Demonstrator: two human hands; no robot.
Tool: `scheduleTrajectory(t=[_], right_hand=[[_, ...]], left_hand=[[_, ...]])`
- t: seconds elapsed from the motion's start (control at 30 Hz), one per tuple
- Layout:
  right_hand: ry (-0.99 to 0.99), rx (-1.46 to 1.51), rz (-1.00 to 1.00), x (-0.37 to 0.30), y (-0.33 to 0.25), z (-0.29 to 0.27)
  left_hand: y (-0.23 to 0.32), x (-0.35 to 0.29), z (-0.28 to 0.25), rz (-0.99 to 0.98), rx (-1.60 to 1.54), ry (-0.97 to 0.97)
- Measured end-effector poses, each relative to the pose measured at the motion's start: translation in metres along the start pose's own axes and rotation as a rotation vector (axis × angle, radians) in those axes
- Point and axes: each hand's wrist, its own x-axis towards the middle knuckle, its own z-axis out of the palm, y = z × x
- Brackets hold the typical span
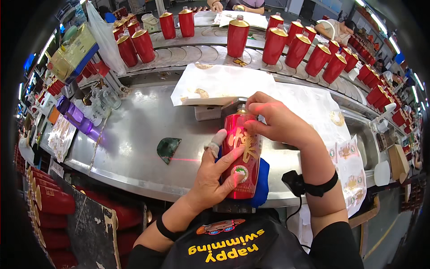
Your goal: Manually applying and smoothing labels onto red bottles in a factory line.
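A red bottle (242, 186) with a gold shoulder and clear neck leans at the front edge of the metal bench, its top pointing away from me. Gold lettering and a small round white emblem mark its face. My left hand (215, 172) grips its left side, thumb and fingers pressed on the printed face; a pale covering wraps one finger. My right hand (275, 117) is curled at the bottle's upper right, fingertips touching the shoulder by the neck. Beneath the bottle's right side shows a blue cloth (264, 179). Red light streaks cross the bottle and my hands.
A dark green scraper-like piece (168, 149) lies on the bench to the left. White printed sheets (228, 83) spread behind and to the right. A purple bottle (74, 114) stands far left. Several red bottles (275, 45) line the conveyor (201, 50); other people sit beyond.
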Motion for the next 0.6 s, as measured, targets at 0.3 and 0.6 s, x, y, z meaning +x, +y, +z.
scheduleTrajectory(t=[0.3,0.6], right_hand=[[0.474,-0.138,-0.041,-0.040,-0.024,0.048],[0.415,-0.084,0.054,-0.043,-0.016,0.057]], left_hand=[[-0.007,0.003,-0.004,-0.032,0.057,0.018],[-0.013,0.036,-0.015,-0.022,0.068,0.029]])
